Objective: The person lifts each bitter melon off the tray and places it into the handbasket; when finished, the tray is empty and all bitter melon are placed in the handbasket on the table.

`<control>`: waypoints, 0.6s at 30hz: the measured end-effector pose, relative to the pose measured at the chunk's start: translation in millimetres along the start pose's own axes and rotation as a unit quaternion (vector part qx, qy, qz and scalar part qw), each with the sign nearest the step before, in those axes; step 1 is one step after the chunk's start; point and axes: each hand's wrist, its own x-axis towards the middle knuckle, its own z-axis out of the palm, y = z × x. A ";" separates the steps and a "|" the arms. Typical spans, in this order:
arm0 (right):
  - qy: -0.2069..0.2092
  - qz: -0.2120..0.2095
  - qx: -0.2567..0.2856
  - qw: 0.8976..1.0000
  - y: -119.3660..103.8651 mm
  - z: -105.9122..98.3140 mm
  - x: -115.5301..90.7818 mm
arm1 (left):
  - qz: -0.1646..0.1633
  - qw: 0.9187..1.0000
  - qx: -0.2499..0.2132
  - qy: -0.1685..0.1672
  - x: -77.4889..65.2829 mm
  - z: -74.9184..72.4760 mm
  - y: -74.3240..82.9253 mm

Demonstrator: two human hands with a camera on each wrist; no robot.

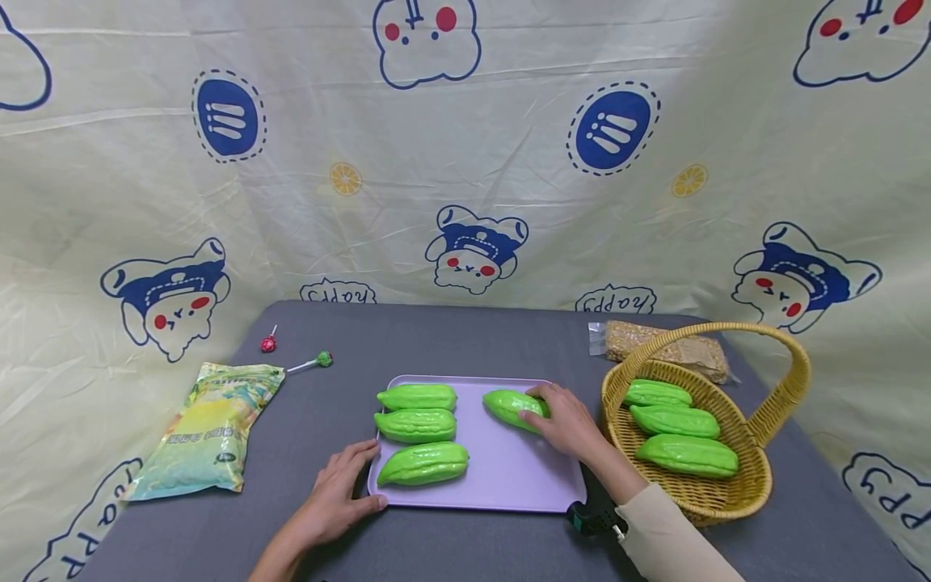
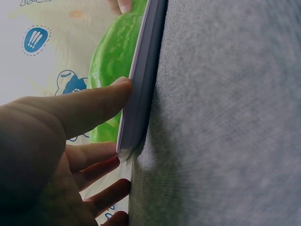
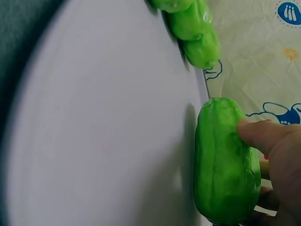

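A lilac tray (image 1: 509, 477) lies on the grey table. Three ridged green gourds (image 1: 424, 463) rest side by side on its left half. My left hand (image 1: 338, 493) touches the tray's near left corner, its thumb along the front rim (image 2: 136, 84) and the fingers spread at the left side. My right hand (image 1: 567, 420) holds another green gourd (image 1: 509, 406) over the tray's far right part, thumb on one side, fingers on the other; in the right wrist view this gourd (image 3: 223, 165) is close up, its contact with the tray unclear.
Right of the tray stands a wicker basket (image 1: 760, 477) with a tall handle, holding three more green gourds (image 1: 687, 455). Behind it lies a clear packet of grains (image 1: 633, 338). At left are a yellow-green bag (image 1: 211, 432), a red lollipop (image 1: 269, 343) and a green lollipop (image 1: 323, 359).
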 end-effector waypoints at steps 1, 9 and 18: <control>0.003 -0.002 0.002 1.000 -1.3 -1.0 -1.0 | -0.001 1.000 0.000 -0.001 0.0 -0.1 0.0; 0.027 -0.024 0.004 0.999 -12.6 -13.7 -12.5 | -0.005 1.000 0.002 -0.003 0.3 0.4 -0.7; 0.064 -0.072 -0.005 0.995 -22.9 -33.8 -30.6 | -0.003 1.000 0.002 -0.002 0.0 0.5 -0.6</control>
